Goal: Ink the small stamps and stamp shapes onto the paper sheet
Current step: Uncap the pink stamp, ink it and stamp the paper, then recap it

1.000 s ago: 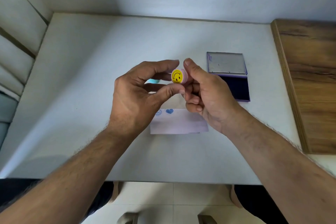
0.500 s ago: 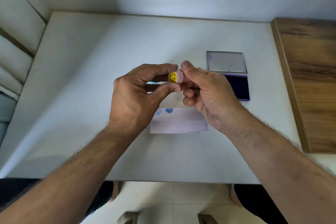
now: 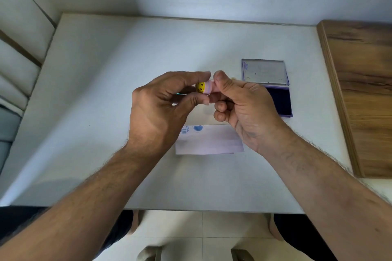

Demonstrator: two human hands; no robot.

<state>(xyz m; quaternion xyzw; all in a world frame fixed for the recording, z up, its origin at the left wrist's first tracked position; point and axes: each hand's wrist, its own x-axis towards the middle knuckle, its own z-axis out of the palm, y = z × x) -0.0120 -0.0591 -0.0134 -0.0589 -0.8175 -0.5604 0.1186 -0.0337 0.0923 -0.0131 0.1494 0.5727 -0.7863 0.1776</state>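
Observation:
A small pink stamp (image 3: pixel 205 87) with a yellow smiley end is held above the table between both hands. My left hand (image 3: pixel 163 108) pinches its smiley end with thumb and forefinger. My right hand (image 3: pixel 239 101) pinches the other end, fingers curled. Below them lies the paper sheet (image 3: pixel 212 142) with a blue smiley print and a blue heart print (image 3: pixel 198 128) near its top left. The open ink pad (image 3: pixel 280 99) with dark blue ink and its raised lid lies to the right. A bit of a turquoise object (image 3: pixel 179 93) peeks out behind my left hand.
The white table (image 3: pixel 106 91) meets a wall at the back. A wooden board (image 3: pixel 364 95) borders the table on the right. Cushioned seating runs along the left edge. My knees and a tiled floor show below the table's front edge.
The stamp has turned so its smiley end now points left instead of toward me. Both hands stayed in place above the paper, fingers shifting slightly round the stamp.

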